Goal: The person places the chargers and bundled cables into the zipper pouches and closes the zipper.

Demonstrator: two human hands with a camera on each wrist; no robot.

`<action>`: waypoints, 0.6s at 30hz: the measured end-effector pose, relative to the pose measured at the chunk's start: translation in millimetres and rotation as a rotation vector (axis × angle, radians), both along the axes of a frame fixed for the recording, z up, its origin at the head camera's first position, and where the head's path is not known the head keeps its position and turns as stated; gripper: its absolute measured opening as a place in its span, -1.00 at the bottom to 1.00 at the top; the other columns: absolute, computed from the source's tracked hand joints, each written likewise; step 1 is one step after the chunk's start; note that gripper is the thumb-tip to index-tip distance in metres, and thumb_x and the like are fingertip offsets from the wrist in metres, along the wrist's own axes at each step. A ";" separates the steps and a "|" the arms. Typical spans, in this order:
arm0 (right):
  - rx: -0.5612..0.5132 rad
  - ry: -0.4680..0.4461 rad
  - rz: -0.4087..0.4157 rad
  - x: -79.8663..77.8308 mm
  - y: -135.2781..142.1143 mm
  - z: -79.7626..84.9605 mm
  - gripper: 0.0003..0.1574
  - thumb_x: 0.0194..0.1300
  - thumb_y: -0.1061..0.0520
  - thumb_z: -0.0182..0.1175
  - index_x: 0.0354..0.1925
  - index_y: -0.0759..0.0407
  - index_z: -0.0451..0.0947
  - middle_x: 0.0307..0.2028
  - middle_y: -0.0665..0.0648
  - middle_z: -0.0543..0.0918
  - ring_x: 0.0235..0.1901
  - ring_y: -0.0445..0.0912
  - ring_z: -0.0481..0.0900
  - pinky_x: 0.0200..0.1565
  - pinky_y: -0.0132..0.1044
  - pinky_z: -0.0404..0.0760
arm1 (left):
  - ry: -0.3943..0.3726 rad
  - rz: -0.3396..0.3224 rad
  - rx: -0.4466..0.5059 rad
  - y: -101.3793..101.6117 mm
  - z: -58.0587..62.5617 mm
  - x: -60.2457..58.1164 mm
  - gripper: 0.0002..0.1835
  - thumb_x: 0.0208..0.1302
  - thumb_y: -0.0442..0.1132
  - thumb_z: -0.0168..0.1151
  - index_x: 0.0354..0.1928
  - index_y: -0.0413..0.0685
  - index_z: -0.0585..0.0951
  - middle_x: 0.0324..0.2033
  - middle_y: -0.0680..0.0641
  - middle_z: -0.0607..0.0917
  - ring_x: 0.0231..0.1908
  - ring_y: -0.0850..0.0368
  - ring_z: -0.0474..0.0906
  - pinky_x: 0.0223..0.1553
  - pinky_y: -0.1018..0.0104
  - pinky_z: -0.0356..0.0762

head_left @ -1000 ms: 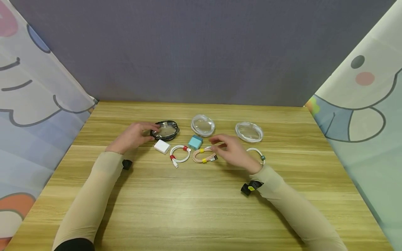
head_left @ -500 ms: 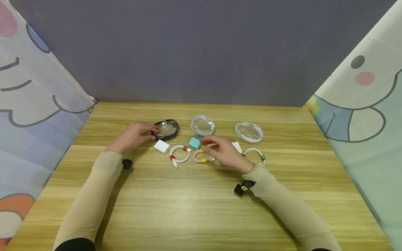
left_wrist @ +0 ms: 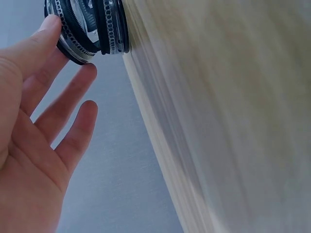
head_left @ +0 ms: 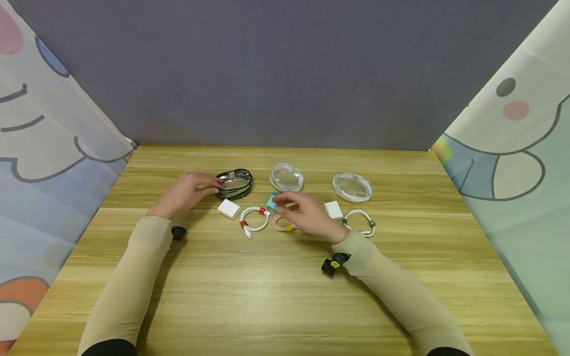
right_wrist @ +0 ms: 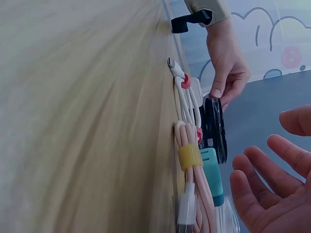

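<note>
My left hand (head_left: 184, 194) pinches the left edge of a round clear zip case (head_left: 242, 194) with black trim. In the left wrist view its thumb lies on the case's zipper (left_wrist: 73, 29), while the other fingers spread out behind and below. My right hand (head_left: 307, 217) hovers with loosely bent fingers and holds nothing. Beneath it lie a light blue charger plug (head_left: 270, 203) and a pink charging cable (head_left: 279, 225), both partly covered in the head view. The right wrist view shows the pink cable's yellow tie (right_wrist: 190, 156) beside the blue plug.
Two round clear cases with white trim lie at the back, one central (head_left: 287, 178), one right (head_left: 352, 187). A white charger plug (head_left: 229, 209) and a red-tied white cable (head_left: 255, 219) lie left. Another white plug (head_left: 333, 210) and a green-tied cable (head_left: 359, 223) lie right.
My right hand has moved left over the blue plug and pink cable, uncovering the right white plug and the green-tied cable. The left hand stays at the black-trimmed case, which has shifted slightly.
</note>
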State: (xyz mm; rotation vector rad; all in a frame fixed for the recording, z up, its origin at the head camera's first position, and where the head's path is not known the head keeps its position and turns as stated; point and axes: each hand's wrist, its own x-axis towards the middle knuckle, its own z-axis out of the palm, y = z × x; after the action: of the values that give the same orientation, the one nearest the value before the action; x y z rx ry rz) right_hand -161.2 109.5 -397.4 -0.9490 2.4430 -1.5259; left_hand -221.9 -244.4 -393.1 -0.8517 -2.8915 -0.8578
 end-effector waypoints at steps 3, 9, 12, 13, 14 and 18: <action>0.007 -0.008 0.013 -0.5 -4.3 1.6 -0.62 0.42 0.22 0.21 0.15 0.36 0.55 0.09 0.23 0.64 0.04 0.06 0.61 0.04 -0.08 0.61 | 0.001 0.014 0.012 -0.1 0.4 1.1 -0.80 0.36 -0.25 0.31 -0.03 -0.07 0.76 0.05 -0.06 0.71 0.13 -0.11 0.57 0.19 -0.11 0.42; 0.032 0.008 0.027 -3.8 -18.6 4.2 -0.60 0.43 0.21 0.20 0.16 0.36 0.55 0.08 0.26 0.64 0.02 -0.02 0.62 0.04 -0.14 0.61 | -0.017 0.025 0.028 -2.0 2.1 3.6 -0.79 0.39 -0.23 0.27 0.00 -0.05 0.74 0.06 -0.04 0.70 0.13 -0.08 0.57 0.17 -0.10 0.44; 0.017 0.005 0.036 -5.9 -27.5 4.5 -0.61 0.43 0.20 0.20 0.16 0.34 0.55 0.08 0.29 0.64 0.01 -0.04 0.62 0.04 -0.17 0.60 | -0.028 0.038 0.029 -2.9 2.7 4.2 -0.78 0.39 -0.22 0.27 0.02 -0.01 0.73 0.07 -0.02 0.70 0.13 -0.06 0.57 0.16 -0.10 0.45; 0.014 0.008 0.039 -6.4 -30.5 5.0 -0.61 0.43 0.20 0.21 0.15 0.34 0.55 0.07 0.30 0.64 0.01 -0.05 0.62 0.04 -0.17 0.61 | -0.033 0.040 0.030 -3.1 3.0 4.5 -0.78 0.40 -0.21 0.27 0.02 -0.01 0.73 0.08 -0.02 0.69 0.14 -0.06 0.56 0.16 -0.10 0.45; 0.010 0.009 0.041 -7.3 -33.3 4.8 -0.61 0.43 0.19 0.21 0.15 0.34 0.56 0.07 0.29 0.64 0.01 -0.05 0.62 0.04 -0.17 0.61 | -0.038 0.042 0.029 -3.3 3.2 4.6 -0.78 0.40 -0.21 0.27 0.03 0.00 0.73 0.09 -0.02 0.69 0.14 -0.06 0.56 0.16 -0.11 0.45; 0.009 -0.002 0.041 -10.2 -44.3 4.0 -0.61 0.43 0.18 0.21 0.15 0.33 0.56 0.07 0.27 0.65 0.03 -0.06 0.61 0.04 -0.19 0.59 | -0.055 0.045 0.030 -3.9 3.7 4.2 -0.77 0.42 -0.19 0.25 0.03 -0.01 0.72 0.11 -0.02 0.68 0.15 -0.07 0.55 0.15 -0.12 0.45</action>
State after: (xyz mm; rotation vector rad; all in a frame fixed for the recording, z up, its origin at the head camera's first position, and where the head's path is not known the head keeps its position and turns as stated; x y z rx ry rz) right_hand -171.4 65.2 -393.4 -0.9886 2.4113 -1.5006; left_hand -217.7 -248.3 -389.4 -0.7690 -2.9245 -0.9325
